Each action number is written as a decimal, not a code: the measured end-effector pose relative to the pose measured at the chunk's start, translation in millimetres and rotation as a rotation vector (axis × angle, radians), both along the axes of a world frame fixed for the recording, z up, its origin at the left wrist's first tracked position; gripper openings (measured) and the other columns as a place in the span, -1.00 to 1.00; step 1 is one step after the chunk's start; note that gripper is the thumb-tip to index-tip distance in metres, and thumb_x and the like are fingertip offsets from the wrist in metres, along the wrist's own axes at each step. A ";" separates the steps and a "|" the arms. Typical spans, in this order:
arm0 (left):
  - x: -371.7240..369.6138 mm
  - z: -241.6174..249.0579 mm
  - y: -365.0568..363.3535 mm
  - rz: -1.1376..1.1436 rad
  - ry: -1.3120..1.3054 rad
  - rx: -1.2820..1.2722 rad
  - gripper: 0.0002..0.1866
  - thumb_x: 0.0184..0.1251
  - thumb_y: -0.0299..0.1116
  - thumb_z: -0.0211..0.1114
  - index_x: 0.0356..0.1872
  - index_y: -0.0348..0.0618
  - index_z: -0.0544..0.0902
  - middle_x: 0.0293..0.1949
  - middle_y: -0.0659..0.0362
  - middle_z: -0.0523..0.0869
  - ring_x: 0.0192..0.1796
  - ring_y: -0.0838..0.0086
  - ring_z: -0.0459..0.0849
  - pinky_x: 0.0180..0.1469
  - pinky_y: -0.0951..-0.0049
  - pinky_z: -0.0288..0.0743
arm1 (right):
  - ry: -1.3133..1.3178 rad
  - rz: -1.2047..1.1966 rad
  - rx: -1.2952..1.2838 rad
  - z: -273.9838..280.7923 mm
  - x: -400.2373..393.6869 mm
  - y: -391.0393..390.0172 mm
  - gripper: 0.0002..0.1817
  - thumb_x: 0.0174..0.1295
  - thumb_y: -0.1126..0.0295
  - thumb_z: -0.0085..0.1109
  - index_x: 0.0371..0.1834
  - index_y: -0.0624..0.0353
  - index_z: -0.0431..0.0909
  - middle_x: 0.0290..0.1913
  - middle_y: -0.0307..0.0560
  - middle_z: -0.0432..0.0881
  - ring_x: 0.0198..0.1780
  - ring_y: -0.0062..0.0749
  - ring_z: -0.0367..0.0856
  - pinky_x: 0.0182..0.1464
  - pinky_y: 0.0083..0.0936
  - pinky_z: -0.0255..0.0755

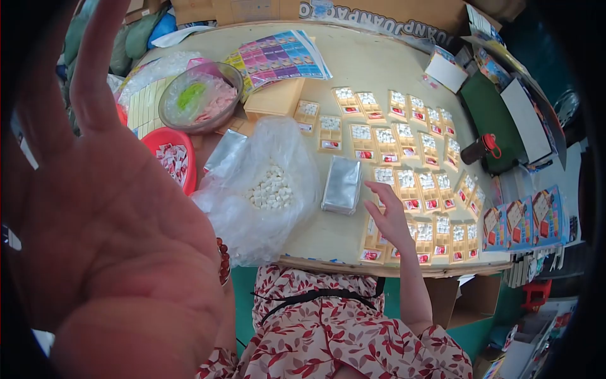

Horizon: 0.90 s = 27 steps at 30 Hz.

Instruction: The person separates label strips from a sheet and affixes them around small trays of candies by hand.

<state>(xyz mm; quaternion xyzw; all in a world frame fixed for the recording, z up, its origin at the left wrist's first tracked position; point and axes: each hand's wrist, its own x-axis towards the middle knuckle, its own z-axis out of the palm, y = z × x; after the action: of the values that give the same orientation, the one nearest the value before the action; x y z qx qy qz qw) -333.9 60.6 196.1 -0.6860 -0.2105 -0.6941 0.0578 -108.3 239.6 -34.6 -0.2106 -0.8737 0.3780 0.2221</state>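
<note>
My left hand [126, 215] is raised close to the camera, palm showing and fingers apart, with nothing in it. Over the table, my right hand [390, 218] hovers with spread fingers, holding nothing, just right of a stack of silver packets [342, 185]. To the left of that stack lies a clear plastic bag [252, 215] with small white pieces [273, 189] in it. Rows of small wooden trays [386, 144] with white pieces and red-and-white packets cover the table's right part. A red bowl [192, 165] of small wrapped packets is partly hidden behind my left hand.
A clear bowl [237, 74] with pink and green contents stands at the back left, near colourful printed sheets [278, 58]. At the right are a dark bottle with a red cap [478, 150], a green box [489, 117] and printed boxes [521, 220]. Cardboard lines the back edge.
</note>
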 end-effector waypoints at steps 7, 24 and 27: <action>0.9 0.5 19.3 -0.060 0.034 0.063 -0.28 0.35 0.07 -0.08 0.35 -0.25 0.07 0.30 -0.23 0.20 0.21 -0.13 0.36 0.21 0.01 0.28 | -0.018 -0.026 0.009 -8.1 4.1 2.1 -0.61 0.16 0.44 0.15 0.10 0.15 0.45 0.03 -0.04 0.48 0.06 -0.25 0.47 0.09 -0.44 0.34; 4.7 -4.2 11.5 -0.018 -0.002 0.118 -0.27 0.35 0.07 -0.07 0.35 -0.26 0.05 0.30 -0.23 0.19 0.21 -0.14 0.36 0.22 -0.01 0.28 | -0.122 0.025 0.012 -41.7 0.7 -6.8 -0.52 0.18 0.38 0.12 0.20 0.13 0.32 0.22 0.09 0.26 0.26 -0.05 0.27 0.25 -0.30 0.21; 4.8 -4.7 9.0 -0.004 -0.001 0.134 -0.27 0.35 0.07 -0.07 0.35 -0.26 0.04 0.30 -0.23 0.19 0.21 -0.14 0.35 0.22 -0.01 0.28 | -0.106 0.008 0.044 -45.1 -6.2 -6.6 -0.50 0.18 0.36 0.11 0.22 0.13 0.29 0.22 0.12 0.24 0.21 -0.02 0.32 0.19 -0.27 0.28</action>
<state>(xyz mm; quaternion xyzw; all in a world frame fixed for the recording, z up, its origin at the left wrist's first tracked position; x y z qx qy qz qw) -329.1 69.6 191.4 -0.6808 -0.1622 -0.7070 0.1018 -114.5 233.1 -79.8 -0.2219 -0.8932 0.3478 0.1788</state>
